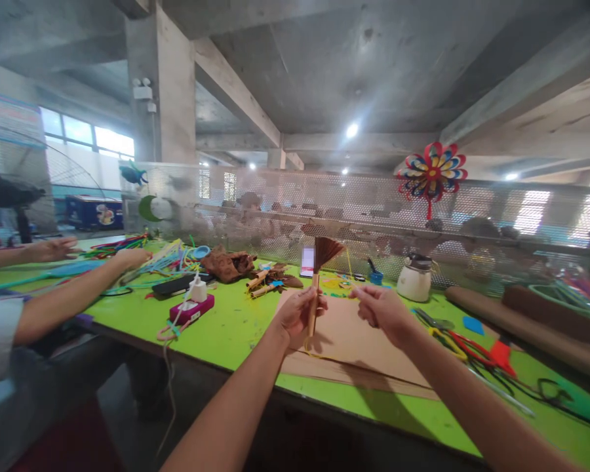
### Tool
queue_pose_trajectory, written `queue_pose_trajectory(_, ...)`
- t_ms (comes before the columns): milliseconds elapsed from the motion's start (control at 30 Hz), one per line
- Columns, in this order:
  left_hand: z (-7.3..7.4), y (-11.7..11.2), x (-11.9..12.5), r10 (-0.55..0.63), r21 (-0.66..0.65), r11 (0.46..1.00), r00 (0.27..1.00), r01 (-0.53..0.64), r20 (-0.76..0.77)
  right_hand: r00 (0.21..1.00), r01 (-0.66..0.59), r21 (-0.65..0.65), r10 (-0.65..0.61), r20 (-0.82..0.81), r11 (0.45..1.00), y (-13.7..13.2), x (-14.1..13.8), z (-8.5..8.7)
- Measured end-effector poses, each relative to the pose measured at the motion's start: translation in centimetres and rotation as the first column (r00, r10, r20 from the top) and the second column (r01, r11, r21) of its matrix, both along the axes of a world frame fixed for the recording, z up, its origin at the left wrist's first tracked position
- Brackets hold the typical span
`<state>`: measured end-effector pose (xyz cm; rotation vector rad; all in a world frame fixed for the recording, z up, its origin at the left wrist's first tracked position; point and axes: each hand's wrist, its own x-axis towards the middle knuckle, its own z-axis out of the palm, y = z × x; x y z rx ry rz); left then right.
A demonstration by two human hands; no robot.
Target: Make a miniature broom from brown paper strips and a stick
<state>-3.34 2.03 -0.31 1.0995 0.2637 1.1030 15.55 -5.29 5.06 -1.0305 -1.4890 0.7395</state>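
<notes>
Upright in my left hand [297,313] is a small hand broom with a tan stick handle and a brown fan-shaped head [328,252]. My fingers are wrapped round its handle, below the fan. To the right, my right hand [381,313] is closed in a pinch on a thin yellow thread [350,265], which shows near its fingertips. More yellow thread hangs at the foot of the handle. Both hands are above a brown paper sheet [349,334] lying on the green table [246,328].
Scissors [435,321] and red-handled tools lie right, near a cream kettle [415,278]. Beyond the paper stand a phone [307,261] and a blue cup [375,277]. Left are a magenta power strip [191,309], brown bundles [270,278] and a co-worker's hands [132,257]. A perforated screen [285,223] borders the table.
</notes>
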Motion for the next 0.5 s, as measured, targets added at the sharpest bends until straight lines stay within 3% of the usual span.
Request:
queue_pose_trajectory(100,0.1,-0.1,0.2,0.031,-0.03,0.999,0.998,-0.029,0.049,0.987,0.036,0.035,-0.041,0.155,0.999,0.2,-2.7,-2.6)
queue_pose_trajectory(267,0.1,0.0,0.3,0.0,-0.04,0.999,0.992,0.006,0.126,0.935,0.136,0.201,-0.192,0.299,0.97,0.7,-5.9,-5.8)
queue_pose_trajectory(400,-0.2,0.2,0.3,0.032,-0.036,0.999,0.991,-0.027,0.128,0.788,0.235,0.276,-0.349,0.508,0.932,1.0,-7.0,-7.3)
queue_pose_trajectory(500,-0.2,0.2,0.5,0.044,-0.028,0.999,0.993,-0.041,0.113,0.689,0.243,0.284,-0.371,0.623,0.928,1.2,-7.1,-7.9)
